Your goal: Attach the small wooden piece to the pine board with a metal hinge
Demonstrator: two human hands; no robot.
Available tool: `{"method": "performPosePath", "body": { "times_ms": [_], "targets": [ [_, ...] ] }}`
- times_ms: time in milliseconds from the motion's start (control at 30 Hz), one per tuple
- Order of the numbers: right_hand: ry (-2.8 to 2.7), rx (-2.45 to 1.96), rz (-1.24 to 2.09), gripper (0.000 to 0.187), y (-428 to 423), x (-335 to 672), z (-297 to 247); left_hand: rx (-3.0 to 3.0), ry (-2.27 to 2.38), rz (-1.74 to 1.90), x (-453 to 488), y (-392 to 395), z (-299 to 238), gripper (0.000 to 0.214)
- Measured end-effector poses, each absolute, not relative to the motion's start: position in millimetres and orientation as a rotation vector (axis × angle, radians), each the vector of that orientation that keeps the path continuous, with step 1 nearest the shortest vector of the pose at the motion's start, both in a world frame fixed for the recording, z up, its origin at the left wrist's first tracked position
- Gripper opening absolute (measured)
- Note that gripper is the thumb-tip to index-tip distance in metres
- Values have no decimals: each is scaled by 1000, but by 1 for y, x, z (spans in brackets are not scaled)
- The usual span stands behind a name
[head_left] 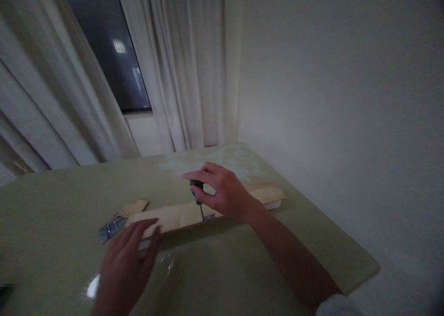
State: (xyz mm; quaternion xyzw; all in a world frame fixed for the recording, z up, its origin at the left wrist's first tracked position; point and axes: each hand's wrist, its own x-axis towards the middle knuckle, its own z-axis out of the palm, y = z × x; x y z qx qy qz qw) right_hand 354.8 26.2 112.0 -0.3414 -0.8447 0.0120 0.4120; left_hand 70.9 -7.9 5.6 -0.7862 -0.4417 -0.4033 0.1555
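A long pale wooden board (176,214) lies across the green table (243,270). My right hand (222,191) is closed round the green handle of a screwdriver (197,193); its shaft points down at a small metal hinge (209,217) on the board's near edge. My left hand (128,256) lies flat with fingers spread, its fingertips on the board's left end.
A small wooden piece (133,207) and a bunch of metal hardware (111,227) lie left of the board. Clear plastic wrapping (166,263) glints near my left hand. Curtains (180,66) and a dark window (104,43) stand behind the table; a white wall (347,99) is on the right.
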Motion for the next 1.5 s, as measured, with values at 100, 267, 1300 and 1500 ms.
{"method": "performPosePath", "body": {
  "times_ms": [100,267,1300,1500],
  "targets": [
    [-2089,-890,-87,29,26,356,109,-2598,-1186,-920,137,15,-2,17],
    [-2157,-782,78,41,22,360,110,-2667,-1169,-1040,168,32,-16,20],
    [-1980,-837,26,27,27,360,108,-2470,-903,-1288,157,20,-43,21],
    [-2070,-735,234,32,27,358,107,-2445,-874,-1332,157,20,-42,16]
  ]
}}
